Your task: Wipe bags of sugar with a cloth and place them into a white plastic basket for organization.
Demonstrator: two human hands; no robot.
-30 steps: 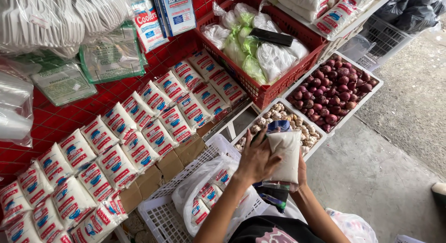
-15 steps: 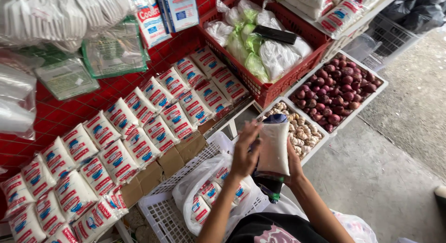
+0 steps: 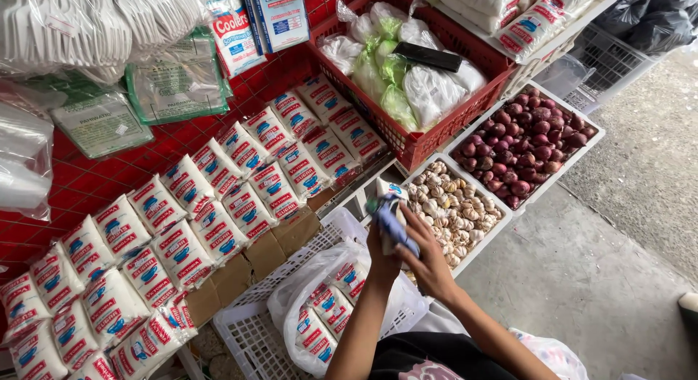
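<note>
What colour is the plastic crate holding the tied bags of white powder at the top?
Red, a lattice-sided plastic crate; the head view shows it clearly.

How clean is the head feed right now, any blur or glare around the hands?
Head view: even daylight, no harsh shadows; the packet in both hands is motion-smeared, left hand and right hand slightly soft; garlic tray and shelf packets sharp; mild sheen on plastic bag.

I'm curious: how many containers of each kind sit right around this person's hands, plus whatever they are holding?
Tray of red onions: 1
Tray of garlic: 1
Red crate of white and green bags: 1
White basket with a clear bag of packets: 1
Blue-and-white packet, held by left hand and right hand: 1
Total: 5
</note>
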